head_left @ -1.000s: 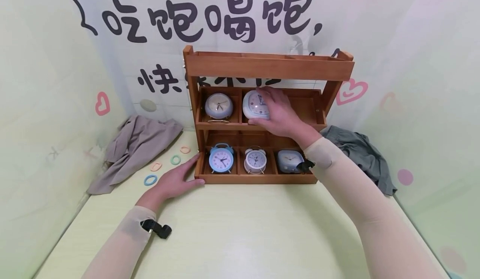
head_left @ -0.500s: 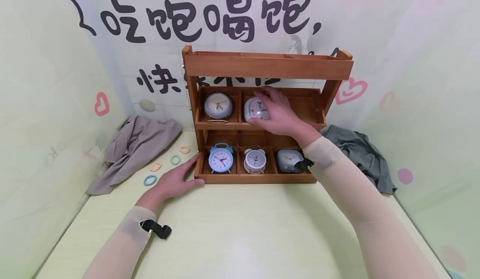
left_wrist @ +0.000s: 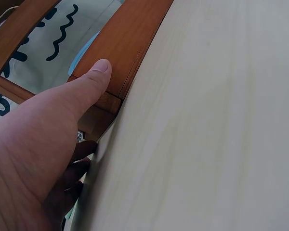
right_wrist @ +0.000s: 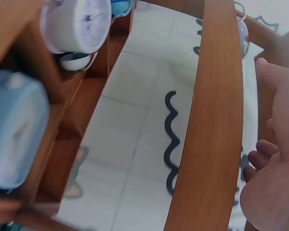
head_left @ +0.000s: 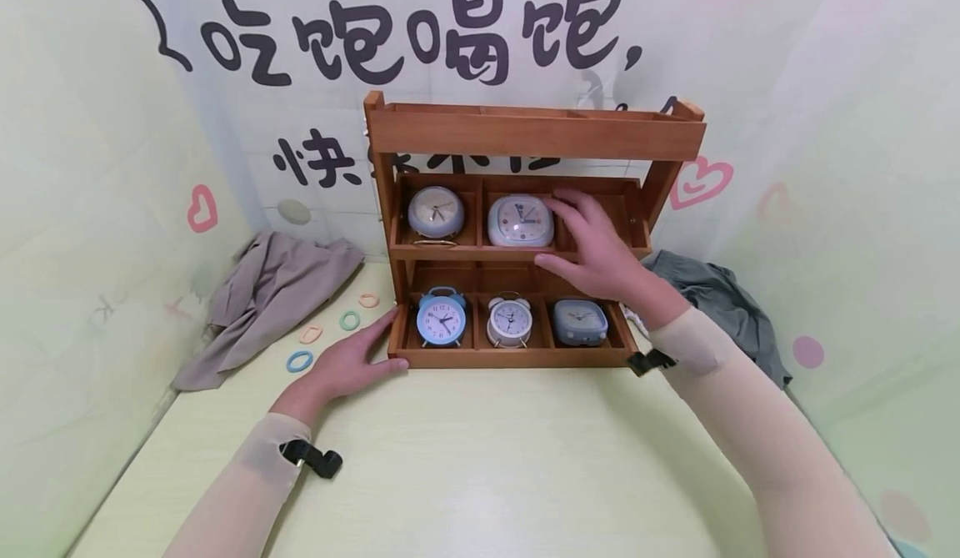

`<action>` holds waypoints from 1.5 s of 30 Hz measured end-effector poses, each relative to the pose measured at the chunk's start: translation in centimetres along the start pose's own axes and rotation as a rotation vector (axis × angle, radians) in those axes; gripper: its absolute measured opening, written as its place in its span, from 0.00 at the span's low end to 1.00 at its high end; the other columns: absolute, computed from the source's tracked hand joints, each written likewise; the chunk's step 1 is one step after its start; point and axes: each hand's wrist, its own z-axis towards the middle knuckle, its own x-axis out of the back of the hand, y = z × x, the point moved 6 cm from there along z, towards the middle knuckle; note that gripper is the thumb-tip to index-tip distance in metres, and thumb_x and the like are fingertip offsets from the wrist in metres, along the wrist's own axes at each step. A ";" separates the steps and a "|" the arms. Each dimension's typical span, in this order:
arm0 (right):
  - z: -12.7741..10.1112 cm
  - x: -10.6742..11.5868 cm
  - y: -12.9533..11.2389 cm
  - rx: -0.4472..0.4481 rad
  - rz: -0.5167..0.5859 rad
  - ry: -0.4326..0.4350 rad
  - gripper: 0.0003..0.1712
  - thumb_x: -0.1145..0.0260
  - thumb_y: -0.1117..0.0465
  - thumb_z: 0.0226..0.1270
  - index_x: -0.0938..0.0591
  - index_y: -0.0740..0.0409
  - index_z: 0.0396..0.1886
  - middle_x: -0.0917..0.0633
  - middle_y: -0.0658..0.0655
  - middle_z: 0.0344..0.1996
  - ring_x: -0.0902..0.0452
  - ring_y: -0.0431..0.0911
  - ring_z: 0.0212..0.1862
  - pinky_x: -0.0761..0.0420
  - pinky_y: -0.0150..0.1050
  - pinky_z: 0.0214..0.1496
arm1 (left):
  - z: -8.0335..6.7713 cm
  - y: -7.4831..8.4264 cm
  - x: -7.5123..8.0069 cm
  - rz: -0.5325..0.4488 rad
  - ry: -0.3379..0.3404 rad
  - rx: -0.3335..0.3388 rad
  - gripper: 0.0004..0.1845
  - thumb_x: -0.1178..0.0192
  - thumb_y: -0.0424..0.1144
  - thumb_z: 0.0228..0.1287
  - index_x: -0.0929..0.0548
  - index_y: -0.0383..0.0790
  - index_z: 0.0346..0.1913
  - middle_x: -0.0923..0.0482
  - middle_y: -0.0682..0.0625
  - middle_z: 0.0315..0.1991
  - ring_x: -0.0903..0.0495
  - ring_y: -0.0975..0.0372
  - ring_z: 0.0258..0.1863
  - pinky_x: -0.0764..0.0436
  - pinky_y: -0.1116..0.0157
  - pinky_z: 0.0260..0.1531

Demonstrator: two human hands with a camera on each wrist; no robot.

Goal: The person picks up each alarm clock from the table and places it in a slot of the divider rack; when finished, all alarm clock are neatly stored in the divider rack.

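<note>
A brown wooden shelf (head_left: 525, 137) with three tiers holds several small alarm clocks. My left hand (head_left: 352, 364) holds the shelf's lower left corner, the thumb (left_wrist: 97, 77) on the front board and the fingers round the side. My right hand (head_left: 600, 249) is just right of a pale blue rounded clock (head_left: 521, 221) in the middle tier's centre compartment; its fingers are spread and nothing is in them. A round clock (head_left: 436, 212) sits to the left in that tier. Below stand a blue twin-bell clock (head_left: 441, 319), a white twin-bell clock (head_left: 510, 322) and a blue-grey clock (head_left: 581, 323).
A mauve cloth (head_left: 281, 299) lies left of the shelf, a dark grey cloth (head_left: 720, 308) right of it. Several coloured rings, one a blue ring (head_left: 300, 361), lie on the pale table (head_left: 480, 458) near the left hand. A printed curtain (head_left: 675, 24) hangs behind.
My right hand has let go of the pale blue clock and moved right and slightly down, its fingers opening. The clock stays in the centre compartment. The left hand has not moved.
</note>
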 end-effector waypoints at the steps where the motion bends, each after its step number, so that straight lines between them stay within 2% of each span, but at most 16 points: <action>1: -1.0 0.4 0.2 0.010 -0.006 0.014 0.55 0.17 0.49 0.71 0.35 0.58 0.88 0.40 0.63 0.86 0.44 0.60 0.84 0.35 0.66 0.83 | 0.0 0.0 0.0 0.000 -0.001 -0.001 0.58 0.36 0.80 0.67 0.50 0.70 0.92 0.34 0.42 0.85 0.28 0.38 0.79 0.26 0.34 0.72; 6: -6.7 2.3 1.4 0.035 -0.004 0.103 0.55 0.14 0.56 0.65 0.31 0.62 0.86 0.34 0.65 0.83 0.40 0.63 0.82 0.31 0.70 0.77 | 0.0 0.2 0.1 -0.002 -0.007 0.003 0.58 0.36 0.80 0.67 0.50 0.70 0.92 0.34 0.41 0.85 0.27 0.37 0.78 0.26 0.33 0.72; 8: -9.1 3.0 2.1 0.054 0.010 0.157 0.51 0.17 0.49 0.69 0.29 0.64 0.83 0.31 0.66 0.81 0.38 0.65 0.81 0.32 0.68 0.78 | 0.0 0.4 0.2 -0.002 -0.009 0.004 0.58 0.35 0.80 0.67 0.50 0.70 0.92 0.34 0.41 0.85 0.27 0.37 0.78 0.27 0.33 0.72; 11: -12.7 3.8 3.6 0.027 0.018 0.191 0.50 0.16 0.50 0.67 0.26 0.63 0.82 0.28 0.67 0.79 0.35 0.66 0.79 0.32 0.66 0.79 | 0.0 0.4 0.2 -0.008 -0.010 0.004 0.58 0.35 0.80 0.67 0.50 0.70 0.92 0.34 0.41 0.85 0.27 0.37 0.78 0.27 0.33 0.72; 13: -15.0 3.9 4.9 -0.038 0.015 0.172 0.49 0.16 0.51 0.67 0.26 0.61 0.83 0.27 0.66 0.79 0.35 0.67 0.79 0.31 0.68 0.78 | -0.1 0.3 0.2 -0.012 -0.011 0.006 0.58 0.35 0.80 0.67 0.51 0.71 0.92 0.34 0.41 0.85 0.27 0.36 0.78 0.27 0.32 0.72; 16: -18.1 3.8 6.8 -0.148 0.004 0.093 0.53 0.13 0.61 0.60 0.27 0.59 0.83 0.27 0.67 0.78 0.35 0.68 0.77 0.30 0.77 0.71 | -0.1 0.1 0.0 -0.016 -0.011 0.011 0.57 0.35 0.80 0.67 0.51 0.72 0.92 0.34 0.40 0.85 0.27 0.36 0.78 0.27 0.33 0.72; 18: -20.0 3.7 7.8 -0.194 -0.001 0.036 0.51 0.13 0.60 0.62 0.26 0.60 0.83 0.27 0.68 0.78 0.34 0.70 0.76 0.30 0.81 0.66 | -0.1 0.0 -0.1 -0.015 -0.012 0.013 0.57 0.35 0.80 0.67 0.51 0.72 0.92 0.34 0.41 0.85 0.27 0.36 0.78 0.27 0.32 0.72; 21: -22.3 3.6 8.9 -0.214 0.000 -0.028 0.51 0.12 0.57 0.61 0.25 0.60 0.82 0.26 0.68 0.77 0.33 0.72 0.75 0.29 0.78 0.66 | -0.1 0.0 -0.2 -0.012 -0.009 0.010 0.57 0.35 0.79 0.67 0.51 0.71 0.92 0.34 0.40 0.85 0.28 0.36 0.78 0.27 0.32 0.72; 25: -24.6 3.3 10.1 -0.234 -0.010 -0.076 0.53 0.10 0.53 0.58 0.24 0.58 0.81 0.24 0.66 0.75 0.30 0.69 0.73 0.29 0.57 0.69 | -0.1 0.0 -0.2 -0.013 -0.005 0.005 0.57 0.35 0.79 0.67 0.51 0.72 0.92 0.34 0.40 0.85 0.28 0.36 0.78 0.27 0.32 0.72; 28: -25.8 2.9 10.6 -0.242 -0.009 -0.095 0.55 0.08 0.52 0.55 0.24 0.58 0.81 0.24 0.65 0.75 0.30 0.68 0.73 0.31 0.49 0.68 | -0.1 0.0 -0.2 -0.018 -0.006 0.006 0.57 0.34 0.79 0.67 0.51 0.72 0.92 0.34 0.41 0.85 0.28 0.36 0.78 0.27 0.32 0.72; 29: -26.1 2.8 10.8 -0.246 -0.007 -0.101 0.56 0.08 0.51 0.55 0.24 0.59 0.81 0.24 0.66 0.74 0.30 0.69 0.72 0.31 0.51 0.68 | 0.0 0.0 -0.2 -0.017 -0.007 0.003 0.57 0.34 0.79 0.67 0.51 0.72 0.92 0.34 0.41 0.85 0.28 0.36 0.78 0.27 0.32 0.72; 35: -27.7 2.2 12.0 -0.319 0.053 -0.150 0.60 0.07 0.51 0.54 0.27 0.62 0.83 0.28 0.71 0.76 0.34 0.73 0.72 0.29 0.74 0.61 | 0.0 0.0 -0.2 -0.020 -0.012 0.005 0.58 0.34 0.79 0.67 0.52 0.72 0.92 0.35 0.41 0.86 0.28 0.36 0.78 0.27 0.32 0.72; 38: -28.1 2.0 12.6 -0.340 0.074 -0.166 0.62 0.07 0.51 0.53 0.29 0.62 0.84 0.30 0.71 0.76 0.36 0.74 0.73 0.29 0.77 0.61 | 0.0 0.1 -0.1 -0.028 -0.014 0.013 0.58 0.34 0.79 0.66 0.52 0.74 0.92 0.35 0.43 0.86 0.28 0.37 0.79 0.27 0.33 0.73; 40: -28.3 1.9 12.9 -0.339 0.076 -0.161 0.63 0.07 0.53 0.51 0.29 0.63 0.84 0.30 0.72 0.76 0.34 0.73 0.72 0.28 0.75 0.60 | 0.0 0.1 0.0 -0.027 -0.016 0.011 0.58 0.34 0.79 0.66 0.52 0.73 0.92 0.35 0.42 0.86 0.28 0.37 0.79 0.27 0.32 0.72; 42: -28.5 2.0 13.1 -0.335 0.068 -0.153 0.63 0.06 0.54 0.49 0.29 0.63 0.83 0.30 0.72 0.75 0.32 0.72 0.70 0.26 0.66 0.62 | 0.0 0.1 0.0 -0.025 -0.017 0.013 0.58 0.34 0.79 0.66 0.52 0.74 0.92 0.35 0.42 0.86 0.28 0.37 0.79 0.27 0.33 0.73; 45: -29.0 2.1 13.5 -0.346 0.067 -0.142 0.62 0.06 0.56 0.48 0.27 0.64 0.82 0.27 0.73 0.73 0.28 0.69 0.66 0.27 0.42 0.61 | 0.0 0.2 0.0 -0.020 -0.019 0.009 0.58 0.34 0.80 0.66 0.52 0.74 0.92 0.35 0.41 0.86 0.28 0.37 0.78 0.27 0.32 0.72</action>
